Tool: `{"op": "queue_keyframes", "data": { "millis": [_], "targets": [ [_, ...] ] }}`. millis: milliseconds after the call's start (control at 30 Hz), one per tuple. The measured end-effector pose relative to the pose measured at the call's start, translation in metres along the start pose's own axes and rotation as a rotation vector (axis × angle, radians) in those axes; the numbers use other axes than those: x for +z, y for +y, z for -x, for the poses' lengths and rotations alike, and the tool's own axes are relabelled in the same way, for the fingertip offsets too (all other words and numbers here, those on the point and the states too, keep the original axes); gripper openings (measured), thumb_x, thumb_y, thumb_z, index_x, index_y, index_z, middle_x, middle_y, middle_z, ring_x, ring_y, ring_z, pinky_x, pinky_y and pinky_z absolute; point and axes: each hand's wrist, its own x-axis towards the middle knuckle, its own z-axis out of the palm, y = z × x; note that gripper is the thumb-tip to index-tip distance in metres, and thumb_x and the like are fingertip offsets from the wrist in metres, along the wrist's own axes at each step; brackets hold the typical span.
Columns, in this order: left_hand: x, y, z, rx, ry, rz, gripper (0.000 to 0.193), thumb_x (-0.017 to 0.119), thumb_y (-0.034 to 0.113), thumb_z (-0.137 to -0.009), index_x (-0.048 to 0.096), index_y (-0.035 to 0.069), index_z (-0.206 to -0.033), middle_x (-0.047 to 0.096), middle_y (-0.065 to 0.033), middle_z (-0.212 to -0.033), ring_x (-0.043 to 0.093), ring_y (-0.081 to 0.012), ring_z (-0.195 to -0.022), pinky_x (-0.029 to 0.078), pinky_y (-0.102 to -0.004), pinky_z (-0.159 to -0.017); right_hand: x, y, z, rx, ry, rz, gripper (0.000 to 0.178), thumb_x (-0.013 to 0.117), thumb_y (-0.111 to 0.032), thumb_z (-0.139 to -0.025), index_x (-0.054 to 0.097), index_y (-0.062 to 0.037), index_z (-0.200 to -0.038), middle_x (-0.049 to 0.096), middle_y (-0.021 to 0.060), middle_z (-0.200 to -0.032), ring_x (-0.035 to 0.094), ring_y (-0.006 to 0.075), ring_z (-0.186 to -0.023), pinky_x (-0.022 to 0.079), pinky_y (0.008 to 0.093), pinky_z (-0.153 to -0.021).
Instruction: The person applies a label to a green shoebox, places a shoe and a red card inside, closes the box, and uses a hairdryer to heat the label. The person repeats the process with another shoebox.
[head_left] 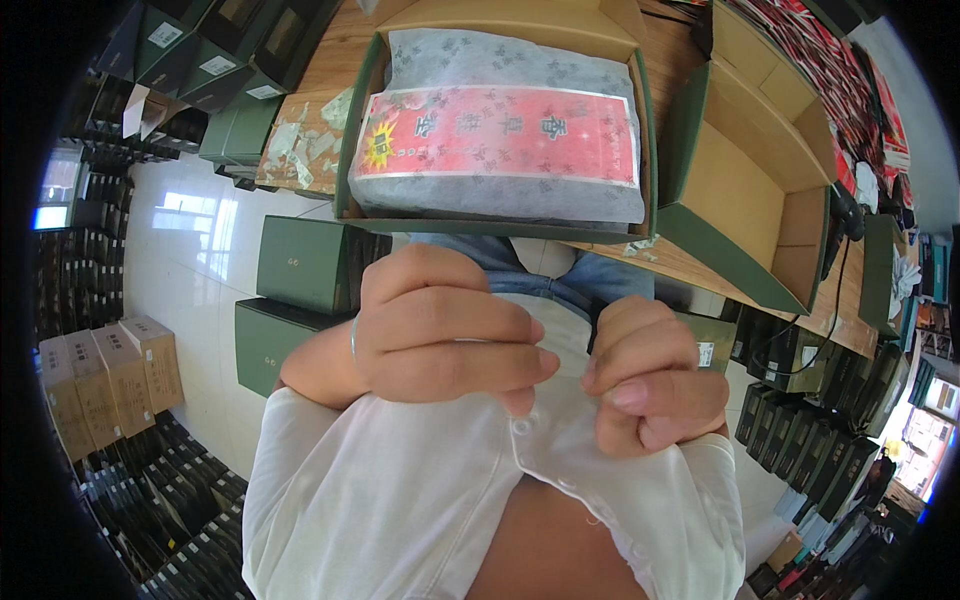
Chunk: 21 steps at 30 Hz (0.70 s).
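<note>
Both my hands are raised in front of my white shirt (370, 470), close to its row of buttons. My left hand (445, 325), with a thin ring, has its fingers bent and pressed together, the thumb mostly behind them. A little apart from it, my right hand (655, 375) is closed in a pinch, thumb against the curled fingers. Whatever either hand may hold is too small or hidden. Beyond them an open green shoebox (505, 236) sits at the table edge, holding patterned grey tissue paper (480, 58) and a flat pink-red printed packet (590, 135).
A second open green box (730, 180) stands tilted on the wooden table (847, 310) to the right. Paper scraps (300, 140) lie left of the shoebox. Closed green boxes (305, 265) are stacked below left, brown cartons (110, 380) farther left. A black cable (838, 300) hangs at right.
</note>
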Motion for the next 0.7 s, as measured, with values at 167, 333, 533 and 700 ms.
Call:
{"op": "queue_keyframes", "data": {
  "millis": [167, 333, 533, 700],
  "targets": [
    [-0.005, 0.000, -0.003, 0.011, -0.034, -0.024, 0.025, 0.076, 0.036, -0.079, 0.073, 0.015, -0.093, 0.065, 0.0040, -0.089, 0.050, -0.0135, -0.071, 0.042, -0.0238, -0.060, 0.007, 0.006, 0.001, -0.057, 0.090, 0.019, 0.040, 0.065, 0.014, -0.076, 0.056, -0.0075, -0.108, 0.060, 0.0096, -0.094, 0.058, 0.0222, -0.070, 0.045, 0.0332, -0.057],
    [-0.008, -0.001, -0.004, 0.012, -0.051, -0.034, 0.025, 0.077, 0.035, -0.077, 0.073, 0.015, -0.092, 0.065, 0.0040, -0.088, 0.050, -0.0133, -0.071, 0.042, -0.0237, -0.060, 0.008, 0.008, -0.003, -0.084, 0.147, 0.043, 0.048, 0.076, 0.013, -0.068, 0.059, -0.0048, -0.109, 0.059, 0.0092, -0.091, 0.057, 0.0198, -0.069, 0.045, 0.0306, -0.055],
    [-0.008, -0.005, -0.001, -0.108, -0.036, -0.129, 0.023, 0.080, 0.015, -0.069, 0.071, 0.014, -0.091, 0.066, 0.0018, -0.090, 0.056, -0.0162, -0.074, 0.043, -0.0277, -0.063, -0.015, 0.012, -0.001, 0.133, 0.172, 0.237, 0.050, 0.075, 0.017, -0.066, 0.060, -0.0042, -0.109, 0.057, 0.0087, -0.087, 0.055, 0.0188, -0.072, 0.048, 0.0286, -0.059],
    [-0.023, -0.021, 0.025, -0.386, -0.027, -0.292, 0.021, 0.072, -0.002, -0.070, 0.067, 0.010, -0.088, 0.066, -0.0052, -0.092, 0.060, -0.0240, -0.086, 0.045, -0.0344, -0.076, -0.046, 0.051, -0.023, 0.329, 0.356, 0.507, 0.023, 0.066, 0.007, -0.082, 0.066, -0.0018, -0.103, 0.067, 0.0111, -0.086, 0.065, 0.0194, -0.080, 0.052, 0.0291, -0.074]
  ]
}}
